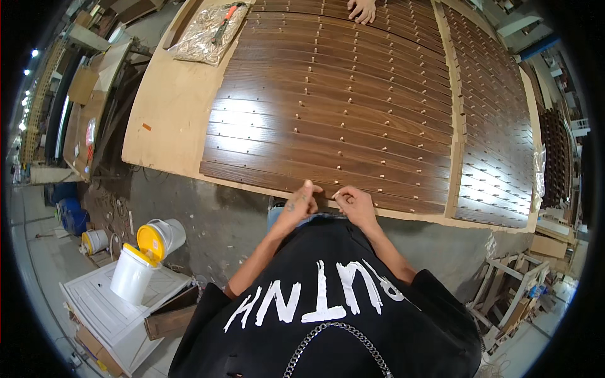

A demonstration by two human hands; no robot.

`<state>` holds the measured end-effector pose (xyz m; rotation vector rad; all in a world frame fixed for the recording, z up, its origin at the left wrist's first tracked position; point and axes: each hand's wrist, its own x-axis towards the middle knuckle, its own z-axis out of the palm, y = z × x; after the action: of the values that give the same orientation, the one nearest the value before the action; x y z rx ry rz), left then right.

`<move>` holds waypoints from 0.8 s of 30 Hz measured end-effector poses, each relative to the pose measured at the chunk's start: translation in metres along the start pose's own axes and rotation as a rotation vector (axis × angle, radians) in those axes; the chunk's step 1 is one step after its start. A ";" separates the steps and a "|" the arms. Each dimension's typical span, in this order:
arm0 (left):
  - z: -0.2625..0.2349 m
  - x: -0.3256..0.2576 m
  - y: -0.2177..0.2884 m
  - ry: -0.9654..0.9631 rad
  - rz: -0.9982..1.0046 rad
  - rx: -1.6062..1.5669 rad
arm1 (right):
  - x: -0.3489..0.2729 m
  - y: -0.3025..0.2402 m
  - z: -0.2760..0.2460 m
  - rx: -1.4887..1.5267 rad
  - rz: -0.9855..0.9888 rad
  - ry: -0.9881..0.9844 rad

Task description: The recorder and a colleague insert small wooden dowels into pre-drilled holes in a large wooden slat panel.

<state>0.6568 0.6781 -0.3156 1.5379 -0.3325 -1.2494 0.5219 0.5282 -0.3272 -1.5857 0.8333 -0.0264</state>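
Rows of dark brown wood-grain boards lie side by side before me, with several small pale wooden dowels standing up from them. At the near edge of the boards, my right hand pinches what looks like a small wooden dowel between thumb and forefinger. Just left of it is my left hand, its thumb raised and its other fingers curled in. Whatever lies inside those curled fingers is hidden. Both hands are close together but apart.
A light wooden tabletop carries the boards and a clear bag of dowels with a red-and-black tool on it. Another person's hand rests at the far edge. White buckets stand at lower left; wooden frames at right.
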 end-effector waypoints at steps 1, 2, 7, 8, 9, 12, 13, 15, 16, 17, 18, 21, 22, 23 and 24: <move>-0.009 0.001 -0.002 -0.001 -0.061 -0.170 | 0.002 0.003 -0.002 -0.221 -0.114 0.047; -0.016 0.002 -0.003 0.000 -0.119 -0.340 | 0.002 0.002 -0.001 -0.225 -0.115 0.037; -0.029 -0.006 -0.015 0.053 -0.162 -0.392 | -0.002 -0.009 0.003 -0.457 -0.427 0.086; -0.030 -0.007 -0.015 0.059 -0.170 -0.401 | -0.001 -0.008 0.003 -0.458 -0.430 0.083; -0.031 -0.007 -0.015 0.064 -0.178 -0.410 | -0.002 -0.005 0.003 -0.557 -0.488 0.081; -0.030 -0.009 -0.014 0.091 -0.196 -0.421 | -0.005 -0.005 0.004 -0.750 -0.556 0.047; -0.029 -0.009 -0.013 0.093 -0.195 -0.422 | -0.006 -0.006 0.005 -0.843 -0.566 0.016; -0.028 -0.010 -0.009 0.100 -0.203 -0.421 | -0.006 -0.006 0.005 -0.881 -0.586 -0.001; -0.028 -0.010 -0.008 0.101 -0.203 -0.421 | -0.006 -0.006 0.005 -0.920 -0.606 -0.017; -0.028 -0.010 -0.008 0.101 -0.206 -0.416 | -0.006 -0.006 0.005 -0.919 -0.606 -0.017; -0.028 -0.010 -0.008 0.100 -0.209 -0.412 | -0.006 -0.006 0.005 -0.921 -0.600 -0.025; -0.029 -0.010 -0.007 0.092 -0.215 -0.442 | -0.008 -0.018 0.001 -0.928 -0.534 -0.054; -0.031 -0.010 -0.007 0.093 -0.215 -0.442 | -0.008 -0.023 -0.001 -0.934 -0.473 -0.074; -0.032 -0.010 -0.007 0.090 -0.198 -0.435 | -0.007 -0.025 0.000 -0.934 -0.472 -0.076; -0.032 -0.010 -0.007 0.088 -0.182 -0.428 | -0.007 -0.028 0.002 -0.946 -0.457 -0.086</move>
<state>0.6761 0.7061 -0.3205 1.2650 0.1315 -1.2894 0.5313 0.5316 -0.3005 -2.6239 0.3900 0.1258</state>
